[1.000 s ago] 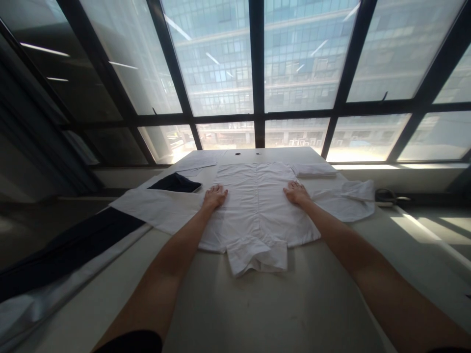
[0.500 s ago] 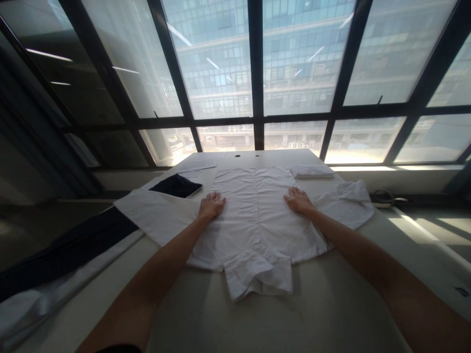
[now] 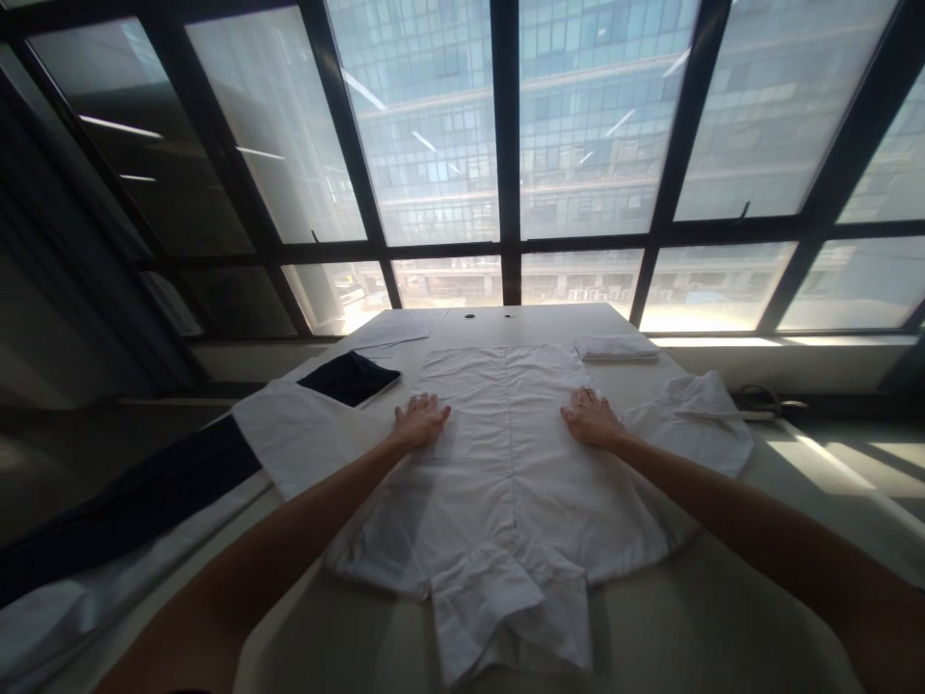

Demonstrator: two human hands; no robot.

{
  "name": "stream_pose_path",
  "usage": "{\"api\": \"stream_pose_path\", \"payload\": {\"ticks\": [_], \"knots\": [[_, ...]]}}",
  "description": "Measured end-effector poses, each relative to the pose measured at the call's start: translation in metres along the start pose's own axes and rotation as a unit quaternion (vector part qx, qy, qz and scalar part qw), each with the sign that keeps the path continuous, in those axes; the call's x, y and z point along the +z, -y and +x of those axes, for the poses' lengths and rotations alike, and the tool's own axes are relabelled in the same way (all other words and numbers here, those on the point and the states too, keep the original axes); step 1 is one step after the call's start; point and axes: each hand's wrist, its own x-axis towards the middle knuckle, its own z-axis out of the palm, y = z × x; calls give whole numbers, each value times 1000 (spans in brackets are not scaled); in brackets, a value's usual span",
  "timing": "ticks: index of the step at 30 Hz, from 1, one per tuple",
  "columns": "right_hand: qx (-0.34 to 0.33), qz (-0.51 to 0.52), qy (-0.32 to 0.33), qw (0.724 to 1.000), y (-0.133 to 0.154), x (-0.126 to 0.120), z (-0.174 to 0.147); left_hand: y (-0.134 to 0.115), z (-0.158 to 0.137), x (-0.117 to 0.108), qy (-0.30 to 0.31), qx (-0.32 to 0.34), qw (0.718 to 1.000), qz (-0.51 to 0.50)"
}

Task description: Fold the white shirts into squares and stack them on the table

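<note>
A white shirt [image 3: 473, 463] lies spread on the table, its collar toward me and its sleeves out to both sides. My left hand [image 3: 421, 421] rests on the left part of the shirt body, fingers spread. On the right part, level with it, lies my right hand [image 3: 591, 416], its fingers also stretched out on the cloth. Neither hand grips anything. Creases run across the fabric between the hands, and a seam or placket runs down the middle.
A dark folded garment [image 3: 351, 378] lies to the left, with papers [image 3: 390, 333] behind it. A folded white cloth [image 3: 616, 348] sits at the back right. Dark fabric [image 3: 137, 492] hangs over the left edge of the white table [image 3: 556, 316]. Windows [image 3: 440, 125] stand beyond.
The shirt has slid toward me, its collar now closer to the table's near edge. Both hands remain flat on it, a little lower in view, and the view has tilted slightly.
</note>
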Motion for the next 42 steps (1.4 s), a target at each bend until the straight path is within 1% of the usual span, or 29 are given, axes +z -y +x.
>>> {"api": "stream_pose_path", "payload": {"ticks": [3,5,7,9,10,11,13,16,20,22,24,27,29,31,34,36,39,42], "knots": [[-29,29,-31,999,42,-8,25,-36,23,-5,6,72,997,-3],[-60,61,-35,996,79,-11,44,-66,37,-3,7,119,993,-1],[-93,70,-33,993,112,-9,59,-91,48,2,6,162,987,4],[-116,73,-27,990,135,-5,70,-108,54,8,9,206,978,12],[-124,73,-23,989,140,-3,74,-112,56,11,9,224,974,17],[-127,72,-19,989,141,0,77,-113,57,14,8,237,971,20],[-125,67,-9,990,132,5,81,-110,60,19,0,244,969,23],[-98,55,12,994,97,9,86,-94,66,21,4,205,979,24],[-36,37,29,998,38,5,91,-57,79,16,25,127,991,22],[-3,28,29,999,13,1,90,-36,83,12,27,94,995,24],[21,19,18,999,-5,-3,89,-17,85,8,27,66,997,29],[36,7,-21,999,-17,-7,87,5,84,2,23,42,998,37],[38,-1,-46,998,-17,-9,87,14,83,-2,20,33,998,43],[38,-9,-61,997,-13,-11,87,17,84,-5,18,26,998,48],[22,-17,-68,997,5,-15,89,6,86,-8,17,31,998,54],[-8,-14,-60,998,26,-15,92,-13,89,-6,15,60,997,53],[-71,7,-27,997,69,-11,100,-56,93,4,12,136,990,46],[-123,33,-3,992,107,-1,107,-96,96,19,7,209,977,36]]}}
